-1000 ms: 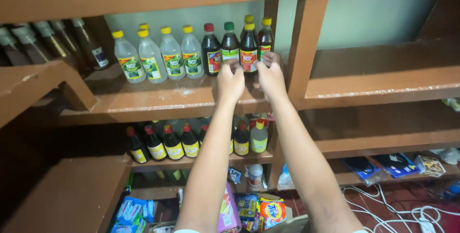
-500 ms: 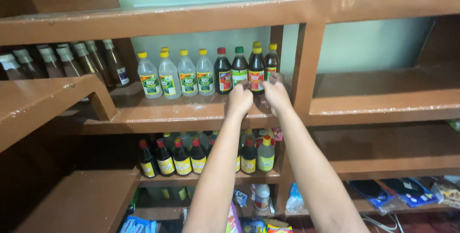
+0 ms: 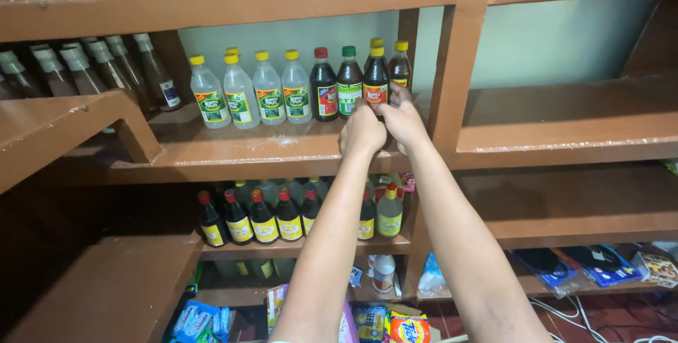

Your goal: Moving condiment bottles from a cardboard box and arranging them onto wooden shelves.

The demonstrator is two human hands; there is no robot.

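Observation:
My left hand (image 3: 361,131) and my right hand (image 3: 404,120) reach up side by side to the right end of the middle shelf (image 3: 233,154). The left hand's fingers close around the base of a dark bottle with a yellow cap (image 3: 376,75). The right hand's fingers hold the lower part of the neighbouring dark yellow-capped bottle (image 3: 400,66) by the upright post. To their left stand a green-capped dark bottle (image 3: 349,78), a red-capped dark bottle (image 3: 323,89) and several clear yellow-capped bottles (image 3: 240,96).
A brown upright post (image 3: 452,82) stands just right of the hands. Dark bottles with red caps (image 3: 265,217) fill the shelf below. White-capped bottles (image 3: 106,68) stand at the upper left. Packets (image 3: 395,325) and a small white bottle (image 3: 383,272) lie near the floor.
Both hands stay at the same two dark bottles, sliding slightly lower on them. The view has shifted so the shelf sits more to the right and lower.

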